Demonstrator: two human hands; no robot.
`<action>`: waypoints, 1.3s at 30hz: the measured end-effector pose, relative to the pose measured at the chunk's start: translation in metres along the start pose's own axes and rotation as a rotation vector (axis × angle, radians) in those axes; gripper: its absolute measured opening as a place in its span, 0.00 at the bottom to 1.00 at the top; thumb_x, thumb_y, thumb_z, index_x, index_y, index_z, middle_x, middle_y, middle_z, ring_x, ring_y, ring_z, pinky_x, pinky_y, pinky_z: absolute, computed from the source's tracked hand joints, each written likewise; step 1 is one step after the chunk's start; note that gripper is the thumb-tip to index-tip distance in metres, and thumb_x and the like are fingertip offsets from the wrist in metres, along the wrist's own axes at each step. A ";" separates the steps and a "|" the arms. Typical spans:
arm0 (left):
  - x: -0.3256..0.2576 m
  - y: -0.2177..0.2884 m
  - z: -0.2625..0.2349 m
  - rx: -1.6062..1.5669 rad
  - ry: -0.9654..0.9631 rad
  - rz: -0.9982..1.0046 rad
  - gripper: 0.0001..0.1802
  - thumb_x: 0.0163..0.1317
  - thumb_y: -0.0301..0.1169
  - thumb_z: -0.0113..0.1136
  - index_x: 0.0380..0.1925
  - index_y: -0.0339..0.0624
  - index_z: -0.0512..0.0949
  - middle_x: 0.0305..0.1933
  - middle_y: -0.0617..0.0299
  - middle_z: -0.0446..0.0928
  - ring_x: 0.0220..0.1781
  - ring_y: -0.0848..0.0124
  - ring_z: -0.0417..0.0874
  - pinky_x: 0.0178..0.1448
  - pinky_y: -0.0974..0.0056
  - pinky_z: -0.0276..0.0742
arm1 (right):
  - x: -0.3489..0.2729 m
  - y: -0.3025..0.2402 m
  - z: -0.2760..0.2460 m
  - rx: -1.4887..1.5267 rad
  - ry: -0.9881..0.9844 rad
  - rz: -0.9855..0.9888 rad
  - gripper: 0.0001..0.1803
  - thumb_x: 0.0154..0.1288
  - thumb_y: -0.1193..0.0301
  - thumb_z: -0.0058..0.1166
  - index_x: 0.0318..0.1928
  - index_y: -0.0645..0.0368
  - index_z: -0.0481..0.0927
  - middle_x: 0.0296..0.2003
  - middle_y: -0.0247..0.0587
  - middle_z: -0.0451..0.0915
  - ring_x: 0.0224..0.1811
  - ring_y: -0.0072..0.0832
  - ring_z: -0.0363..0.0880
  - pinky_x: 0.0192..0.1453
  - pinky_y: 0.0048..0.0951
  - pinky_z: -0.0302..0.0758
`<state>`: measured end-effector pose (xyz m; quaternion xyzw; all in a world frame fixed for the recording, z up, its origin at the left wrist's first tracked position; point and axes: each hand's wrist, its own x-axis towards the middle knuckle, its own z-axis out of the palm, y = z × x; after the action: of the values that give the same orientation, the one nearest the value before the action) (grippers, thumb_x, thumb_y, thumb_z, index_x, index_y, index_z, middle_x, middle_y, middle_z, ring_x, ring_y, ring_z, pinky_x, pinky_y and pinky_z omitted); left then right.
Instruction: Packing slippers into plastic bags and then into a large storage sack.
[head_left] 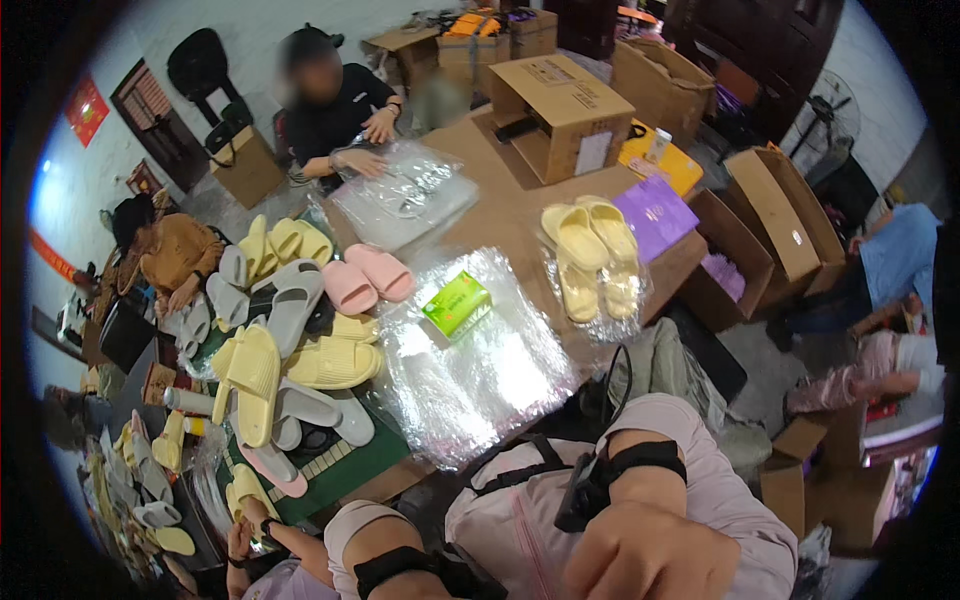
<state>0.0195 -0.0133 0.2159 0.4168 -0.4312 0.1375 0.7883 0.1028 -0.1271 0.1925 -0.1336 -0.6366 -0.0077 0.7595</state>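
The fingers of your right hand (650,550) curl downward at the lower edge, the back of the hand uppermost; because it covers the fingertips, you cannot tell whether they close on anything. Your left fingers lie out of sight below the same edge, past the black strap (392,568) on that wrist. Ahead and to the left of the right fingers, well apart from them, clear plastic bags (450,395) lie flat along the near edge of the table (485,215), presumably for easy reach. Upon them rests a green packet (457,306), which probably serves as a weight against slipping. Farther ahead of the fingers, pale yellow slippers (580,240) lie together on glossy clear film (622,325), with a purple package (655,215) just beyond. Well to the left, pink slippers (375,275) sit side by side near the bags; next to them, grey and yellow slippers (330,362) overlap in a heap, apparently to save room.
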 end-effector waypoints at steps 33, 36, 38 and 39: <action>-0.341 -0.362 -0.084 1.170 -0.556 -1.365 0.12 0.54 0.25 0.49 0.38 0.36 0.75 0.40 0.45 0.73 0.45 0.49 0.75 0.46 0.54 0.73 | -0.030 -0.135 -0.052 0.295 -0.179 0.178 0.13 0.63 0.64 0.50 0.33 0.62 0.80 0.36 0.48 0.79 0.30 0.38 0.75 0.27 0.30 0.71; -0.336 -0.376 -0.075 1.203 -0.190 -1.304 0.14 0.56 0.27 0.49 0.43 0.37 0.75 0.43 0.43 0.73 0.45 0.48 0.75 0.48 0.54 0.73 | -0.033 -0.150 -0.055 0.317 -0.278 0.185 0.16 0.64 0.63 0.49 0.34 0.65 0.80 0.38 0.51 0.78 0.31 0.41 0.76 0.31 0.34 0.73; -0.326 -0.383 -0.072 1.205 -0.142 -1.220 0.15 0.56 0.28 0.50 0.44 0.37 0.75 0.43 0.43 0.73 0.45 0.48 0.75 0.49 0.54 0.72 | -0.033 -0.155 -0.051 0.426 -0.275 0.229 0.14 0.64 0.65 0.48 0.35 0.66 0.79 0.38 0.53 0.78 0.32 0.44 0.76 0.31 0.36 0.73; -0.319 -0.383 -0.074 1.193 -0.093 -1.134 0.16 0.57 0.29 0.50 0.45 0.38 0.75 0.43 0.42 0.73 0.45 0.47 0.75 0.49 0.54 0.72 | -0.034 -0.155 -0.050 0.442 -0.294 0.218 0.14 0.64 0.65 0.48 0.35 0.66 0.79 0.38 0.53 0.78 0.32 0.44 0.76 0.31 0.36 0.73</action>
<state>0.0933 -0.1457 -0.2646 0.9251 -0.0419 -0.0928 0.3657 0.1160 -0.2927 0.1820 -0.0323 -0.7078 0.2324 0.6663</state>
